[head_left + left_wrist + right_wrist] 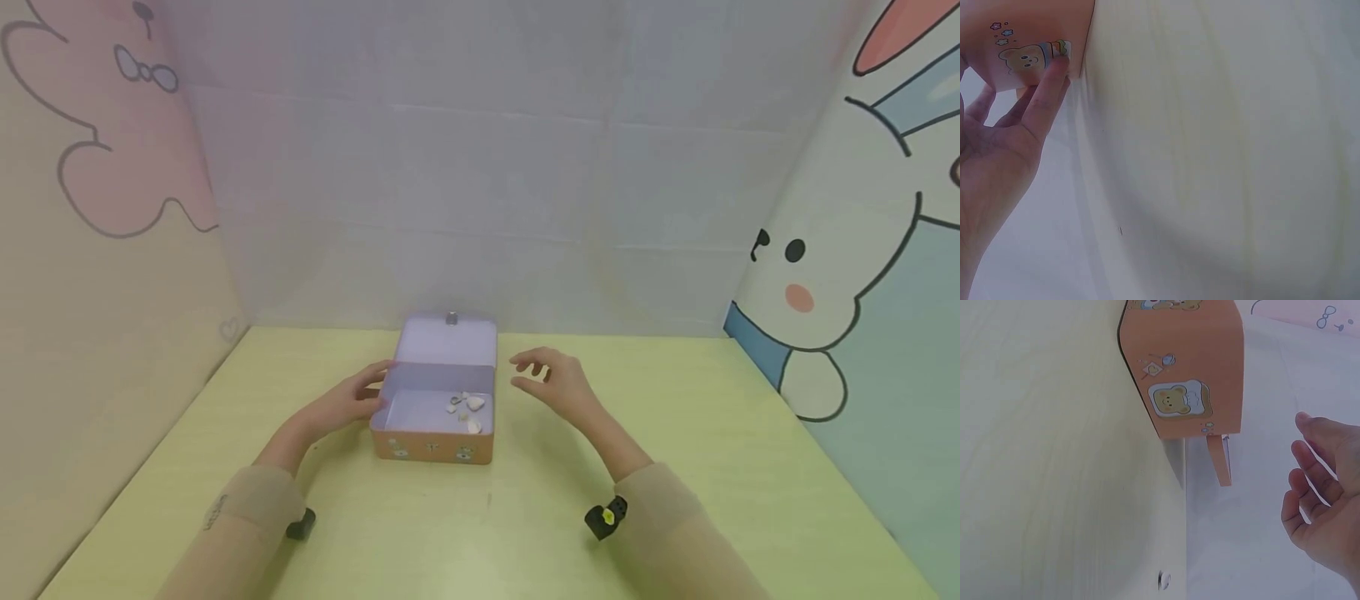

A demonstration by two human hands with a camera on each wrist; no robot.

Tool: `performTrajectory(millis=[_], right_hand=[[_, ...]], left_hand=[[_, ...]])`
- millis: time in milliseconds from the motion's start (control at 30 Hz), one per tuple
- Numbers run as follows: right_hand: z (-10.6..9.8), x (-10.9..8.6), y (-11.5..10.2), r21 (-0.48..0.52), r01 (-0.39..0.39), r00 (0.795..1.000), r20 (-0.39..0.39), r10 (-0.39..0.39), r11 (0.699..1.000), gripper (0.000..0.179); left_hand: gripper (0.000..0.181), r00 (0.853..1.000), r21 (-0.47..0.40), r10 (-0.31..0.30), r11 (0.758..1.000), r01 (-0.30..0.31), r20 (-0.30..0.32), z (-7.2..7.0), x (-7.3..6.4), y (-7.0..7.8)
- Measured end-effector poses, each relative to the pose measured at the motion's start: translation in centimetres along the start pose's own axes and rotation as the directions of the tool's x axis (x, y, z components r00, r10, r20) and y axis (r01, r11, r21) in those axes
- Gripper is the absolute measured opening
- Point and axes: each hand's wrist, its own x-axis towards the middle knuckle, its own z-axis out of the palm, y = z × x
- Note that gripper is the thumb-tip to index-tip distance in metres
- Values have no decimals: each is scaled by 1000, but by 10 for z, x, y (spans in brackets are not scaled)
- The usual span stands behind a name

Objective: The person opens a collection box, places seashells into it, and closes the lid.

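An orange tin box [433, 446] with printed bears stands with its lid [447, 342] folded back. Several small white, shell-like pieces [476, 403] lie on its lilac inside, toward the right. My left hand [347, 405] rests against the box's left side; in the left wrist view its spread fingers [1049, 94] touch the printed wall. To the right of the box, my right hand [558, 385] hovers apart from it, fingers loosely bent. Nothing shows between thumb and fingers of that hand [1329, 481] in the right wrist view.
The box stands on a pale yellow table [480, 533]. A small pale round thing [1165, 580] lies near the table's far edge in the right wrist view. A plain back wall [480, 183] rises behind, with a rabbit-printed panel [862, 275] at right.
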Motion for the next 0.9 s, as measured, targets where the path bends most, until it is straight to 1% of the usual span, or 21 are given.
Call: performTrajectory(millis=[233,333,467,667,900], right_hand=[[-17,-1,13,-44,-1,1000,2,1,999,27],[-23,-4,20,-46,-17,1000,4,17,999,27],[-30,-10,32,-72,-41,999,10,42,997,28],[-36,-14,49,-128,-54,998,12,56,990,29],[-39,-17,65,-129,-75,997,-2,75,989,28]], left_hand=[[62,1000,20,-5,1000,6,-12,-1,-1,3],[61,1000,20,-4,1000,4,-8,0,-1,2],[61,1000,6,-6,1000,6,-3,1,-1,2],[61,1000,15,-12,1000,12,-5,1,-1,2],[63,1000,1,-28,1000,28,-13,1,-3,4]])
